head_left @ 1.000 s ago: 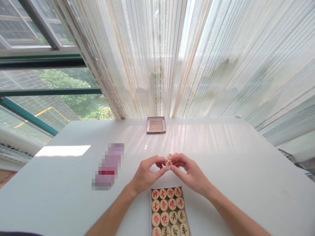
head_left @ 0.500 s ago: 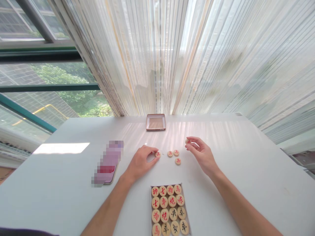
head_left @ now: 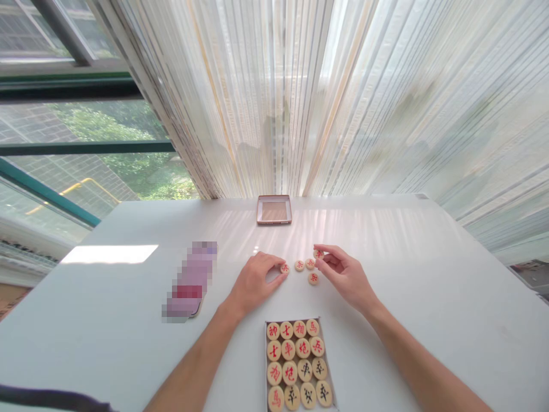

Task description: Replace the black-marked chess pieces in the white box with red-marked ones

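Between thumb and forefinger, my left hand (head_left: 257, 281) pinches a round xiangqi piece (head_left: 285, 268) with a red character, at the table surface. My right hand (head_left: 345, 273) grips another red-marked xiangqi piece (head_left: 318, 254) by its edges. Between the hands lie three loose pieces with red characters: one on the left (head_left: 299, 265), one in the middle (head_left: 310, 264) close to my right fingertips, and one in front (head_left: 313, 278). Closer to me, an open box (head_left: 321, 322) holds rows of pieces, red-marked and black-marked, face up.
A shallow rectangular box lid (head_left: 274, 222) lies at the far edge of the white table (head_left: 107, 297). Left of my left arm is a phone (head_left: 193, 280), blurred out. Behind the table hang string curtains (head_left: 274, 114) beside a window.
My right hand has moved left with its piece, up to the loose ones. My left hand has slid its piece slightly right, nearer to them. The view has shifted a little.
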`<state>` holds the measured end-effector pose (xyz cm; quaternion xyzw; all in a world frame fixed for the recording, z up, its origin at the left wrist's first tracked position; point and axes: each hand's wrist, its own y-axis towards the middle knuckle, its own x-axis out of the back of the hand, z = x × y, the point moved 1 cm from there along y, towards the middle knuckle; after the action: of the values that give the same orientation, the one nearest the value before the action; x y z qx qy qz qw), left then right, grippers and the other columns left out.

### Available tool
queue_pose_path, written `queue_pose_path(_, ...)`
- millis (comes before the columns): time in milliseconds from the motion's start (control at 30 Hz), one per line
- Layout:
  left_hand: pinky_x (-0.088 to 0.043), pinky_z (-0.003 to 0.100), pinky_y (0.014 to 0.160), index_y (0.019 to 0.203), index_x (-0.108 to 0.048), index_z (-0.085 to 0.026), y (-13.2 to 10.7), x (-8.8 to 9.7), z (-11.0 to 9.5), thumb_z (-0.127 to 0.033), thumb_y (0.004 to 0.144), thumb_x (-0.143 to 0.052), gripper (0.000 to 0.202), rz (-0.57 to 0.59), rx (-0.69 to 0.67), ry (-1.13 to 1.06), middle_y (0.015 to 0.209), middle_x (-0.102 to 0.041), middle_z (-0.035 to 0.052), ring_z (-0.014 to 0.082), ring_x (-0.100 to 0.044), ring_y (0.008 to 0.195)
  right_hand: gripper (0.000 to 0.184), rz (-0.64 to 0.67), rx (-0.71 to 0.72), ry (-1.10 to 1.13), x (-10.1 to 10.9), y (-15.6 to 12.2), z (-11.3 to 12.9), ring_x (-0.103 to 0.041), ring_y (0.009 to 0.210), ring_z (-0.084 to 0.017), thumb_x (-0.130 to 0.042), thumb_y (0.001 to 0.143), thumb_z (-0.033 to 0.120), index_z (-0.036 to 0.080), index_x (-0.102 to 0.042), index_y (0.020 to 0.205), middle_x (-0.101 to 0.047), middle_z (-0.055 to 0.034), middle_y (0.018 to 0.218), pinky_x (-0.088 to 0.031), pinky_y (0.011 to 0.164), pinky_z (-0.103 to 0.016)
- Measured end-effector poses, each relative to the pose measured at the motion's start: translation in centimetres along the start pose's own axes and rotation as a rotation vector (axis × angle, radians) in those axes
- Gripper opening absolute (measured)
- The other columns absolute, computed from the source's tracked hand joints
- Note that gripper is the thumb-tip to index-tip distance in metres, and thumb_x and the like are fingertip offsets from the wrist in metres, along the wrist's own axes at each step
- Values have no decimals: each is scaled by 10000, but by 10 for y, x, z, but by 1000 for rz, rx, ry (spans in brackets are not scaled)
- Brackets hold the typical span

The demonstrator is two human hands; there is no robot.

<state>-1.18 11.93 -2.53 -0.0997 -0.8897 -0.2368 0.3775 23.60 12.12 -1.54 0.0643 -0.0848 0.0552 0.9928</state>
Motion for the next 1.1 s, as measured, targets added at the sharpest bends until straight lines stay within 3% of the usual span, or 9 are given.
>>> queue_pose_path(233,-490,398,928,1033,-700,-245,3,-2,-3,-232,897,-717,138,-12,19,19,995,-744,19,222,-661,941,275,5,16,-54,1,-2,1,-708,943,-218,-689,922,392,249,-658,1155,-717,-69,1077,-592,865,-372)
queue_pose_path(433,-485,408,942,1046,-684,-235,2,0,-1,-233,899,-711,149,-7,2,2,1018,-734,30,227,-662,964,240,1,-30,-139,14,4,0,-727,848,-219,-644,942,442,226,-678,1042,-726,-56,939,-588,833,-377)
queue_pose_path(667,-476,408,968,1084,-685,-235,1,0,-1,-230,923,-689,161,-19,-16,4,1055,-727,33,215,-670,974,327,39,-42,-86,15,4,2,-740,914,-237,-658,936,439,227,-636,1185,-730,-54,903,-588,886,-403)
queue_pose_path(800,-472,401,989,1138,-672,-236,0,0,-1,-233,928,-686,211,-46,-30,-9,1111,-720,38,210,-674,988,324,102,3,-43,6,-1,8,-740,935,-222,-688,921,394,242,-631,1201,-711,-57,1004,-614,859,-370)
queue_pose_path(933,-486,402,948,1164,-663,-239,0,0,-2,-217,897,-719,274,-8,-11,-16,1103,-734,36,227,-664,996,285,115,44,-45,1,-5,12,-736,912,-198,-680,931,377,250,-644,1184,-690,-58,1070,-628,837,-348)
queue_pose_path(1100,-510,374,875,1065,-698,-240,-1,-1,-10,-224,920,-704,146,78,-46,-52,1000,-756,14,205,-656,921,314,69,37,-58,2,-3,8,-743,903,-208,-683,933,390,248,-637,1210,-726,-60,1021,-629,837,-361)
